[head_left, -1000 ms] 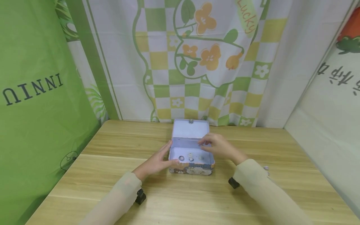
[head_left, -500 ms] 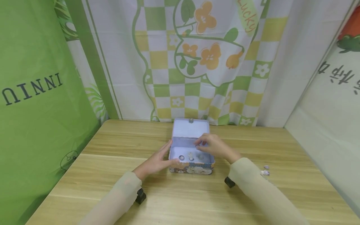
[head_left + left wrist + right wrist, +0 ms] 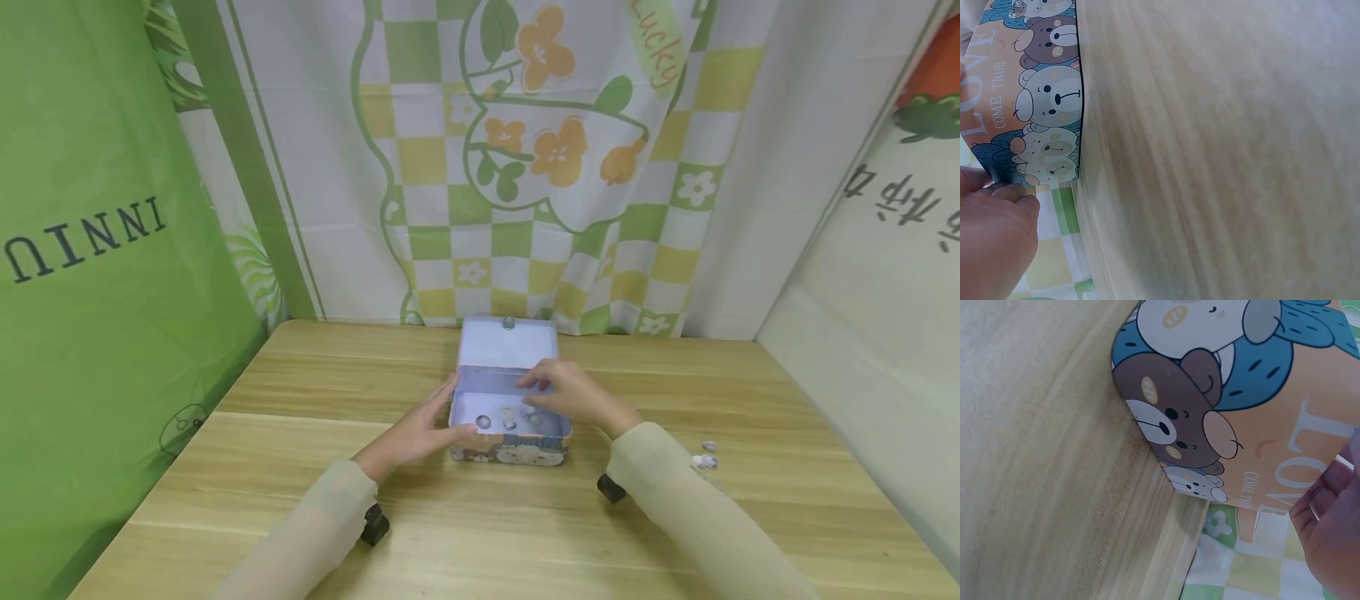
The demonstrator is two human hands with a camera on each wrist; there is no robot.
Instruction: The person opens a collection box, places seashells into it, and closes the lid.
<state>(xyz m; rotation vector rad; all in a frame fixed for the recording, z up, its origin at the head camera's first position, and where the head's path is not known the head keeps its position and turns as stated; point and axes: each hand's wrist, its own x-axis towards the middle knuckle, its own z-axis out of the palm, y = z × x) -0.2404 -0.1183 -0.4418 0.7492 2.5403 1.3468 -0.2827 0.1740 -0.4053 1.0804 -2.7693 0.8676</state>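
Observation:
A tin box (image 3: pixel 508 454) stands open at mid-table, its lid (image 3: pixel 510 342) tipped back. Printed bears cover its sides, plain in the left wrist view on the box side (image 3: pixel 1054 97) and in the right wrist view (image 3: pixel 1179 412). My left hand (image 3: pixel 415 437) touches the box's left side with extended fingers, thumb at the front rim. Over the right part of the box, my right hand (image 3: pixel 573 393) has thumb and fingers apart. Small pale, shell-like pieces lie inside, among them a purplish one (image 3: pixel 483 422) and one (image 3: pixel 528 412) beneath the right fingertips.
More small shell-like pieces (image 3: pixel 708 461) lie on the wooden table (image 3: pixel 765 500) at the right, near my sleeve. A patterned curtain (image 3: pixel 480 242) hangs close behind the box. A green cloth (image 3: pixel 90 333) borders the left side.
My right hand has moved slightly left and lower over the box, and its fingertips have parted. One more small piece shows on the box floor. The left hand stays in place.

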